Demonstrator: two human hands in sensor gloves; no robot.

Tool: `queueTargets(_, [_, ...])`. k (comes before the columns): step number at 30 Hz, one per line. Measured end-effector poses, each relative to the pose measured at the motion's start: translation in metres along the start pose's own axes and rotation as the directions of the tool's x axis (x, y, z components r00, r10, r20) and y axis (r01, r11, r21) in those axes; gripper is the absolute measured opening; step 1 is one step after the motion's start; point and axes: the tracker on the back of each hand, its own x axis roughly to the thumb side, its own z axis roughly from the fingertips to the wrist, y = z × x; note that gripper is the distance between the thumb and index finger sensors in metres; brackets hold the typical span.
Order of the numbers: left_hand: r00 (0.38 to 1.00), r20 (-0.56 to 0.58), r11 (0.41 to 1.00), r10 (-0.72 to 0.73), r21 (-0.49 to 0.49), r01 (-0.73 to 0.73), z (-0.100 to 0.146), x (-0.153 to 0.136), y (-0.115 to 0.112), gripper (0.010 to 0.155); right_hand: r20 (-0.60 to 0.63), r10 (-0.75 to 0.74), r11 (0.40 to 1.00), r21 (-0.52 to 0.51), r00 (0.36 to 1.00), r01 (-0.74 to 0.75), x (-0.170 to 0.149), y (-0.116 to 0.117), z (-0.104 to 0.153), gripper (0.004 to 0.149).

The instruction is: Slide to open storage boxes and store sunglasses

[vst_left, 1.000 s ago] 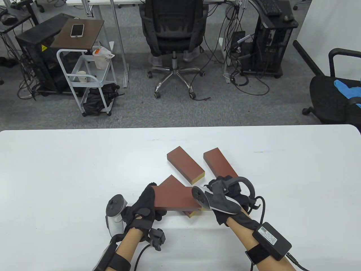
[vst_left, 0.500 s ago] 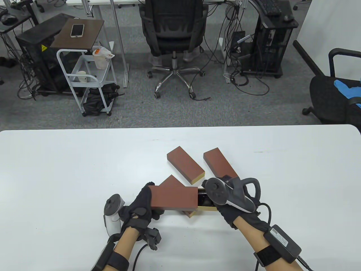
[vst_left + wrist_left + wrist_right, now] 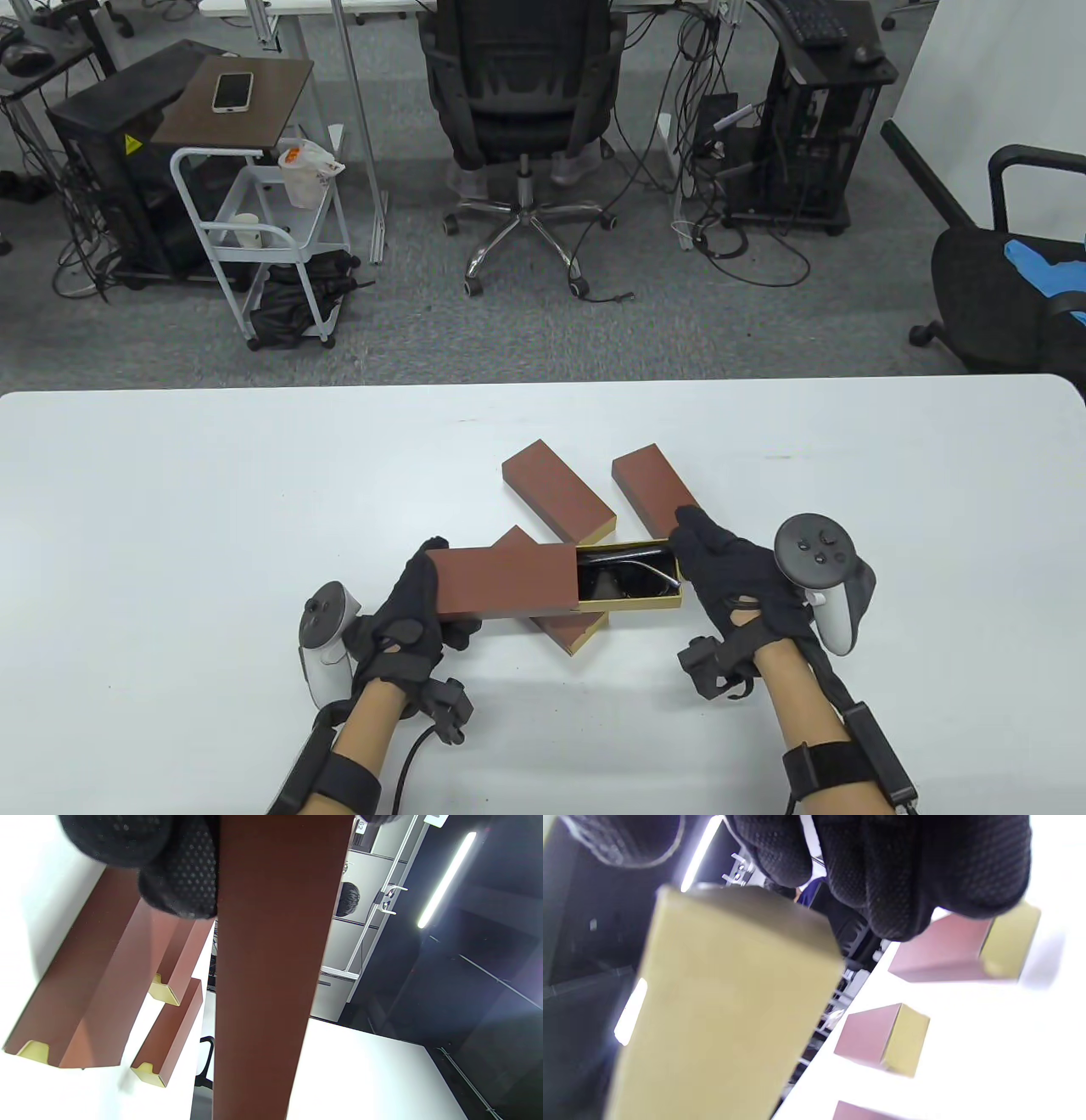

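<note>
- Sunglasses (image 3: 629, 578) lie dark-lensed in the gold drawer (image 3: 632, 603) of the held storage box, which is lifted above the white table (image 3: 170, 509) near its front edge, between the two hands
- Left hand (image 3: 407, 615) grips the box's brown sleeve (image 3: 505, 580) at its left end, fingers curled over the far edge and thumb under the near side; in the left wrist view a dotted fingertip (image 3: 182, 887) presses the sleeve's side
- Right hand (image 3: 736, 577) holds the drawer's right end, fingers closed on it; the right wrist view shows the gloved fingertips (image 3: 882, 878) wrapped over the top of the gold end face (image 3: 725, 1005)
- Against half a second ago, the drawer stands much further out of the sleeve: then only a sliver of gold and dark showed by the right hand's tracker, now about a third of the box's length is exposed with the lenses and a temple arm in view
- Since then the right hand has moved rightward and turned, so its tracker (image 3: 819, 586) sits to the right of the hand instead of over the box; the left hand and sleeve have shifted slightly left
- Under the held box a third brown box (image 3: 570, 628) lies on the table, its gold end toward the near edge
- Farther back, two more closed brown boxes rest on the table: the left one (image 3: 558, 501) angled with its gold end near the drawer, the right one (image 3: 657, 492) partly behind the right hand's fingers; both are unmoved
</note>
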Motion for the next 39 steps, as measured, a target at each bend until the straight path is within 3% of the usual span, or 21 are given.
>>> queueTargets(3, [1.0,0.003,1.0,0.0,-0.003,0.0,-0.001,-0.001,-0.002,0.077,-0.012,-0.181,0.983,0.026,0.983,0.182,-0.014,0.009,0.002,0.063])
queueTargets(7, [1.0,0.003,1.0,-0.012,0.01,0.012,0.0,-0.002,-0.002,0.077,-0.001,-0.26,0.966,-0.014,0.966,0.26,-0.022,0.014,0.005,0.056])
queueTargets(12, [0.999,-0.003,0.999,-0.046,0.005,0.046,0.0,-0.003,-0.003,0.077,0.002,-0.202,0.979,-0.037,0.979,0.202,-0.032,0.012,0.006,0.048])
queueTargets(25, [0.998,-0.017,0.997,-0.067,-0.031,0.067,-0.001,-0.007,-0.011,0.076,-0.003,-0.138,0.985,-0.108,0.99,0.137,-0.037,0.004,0.013,0.046])
queueTargets(34, [0.998,-0.02,0.997,-0.063,-0.034,0.062,0.001,-0.006,-0.019,0.076,0.026,-0.062,0.961,-0.27,0.998,0.067,-0.029,0.002,0.025,0.042])
queueTargets(36, [0.999,-0.026,0.998,-0.044,-0.044,0.043,0.002,-0.006,-0.022,0.076,0.08,-0.074,0.968,-0.235,0.994,0.091,-0.027,0.004,0.025,0.046])
queueTargets(39, [0.999,-0.042,0.998,-0.005,-0.063,0.002,0.002,-0.008,-0.029,0.076,0.132,-0.23,0.967,-0.082,0.964,0.242,-0.029,0.013,0.024,0.067])
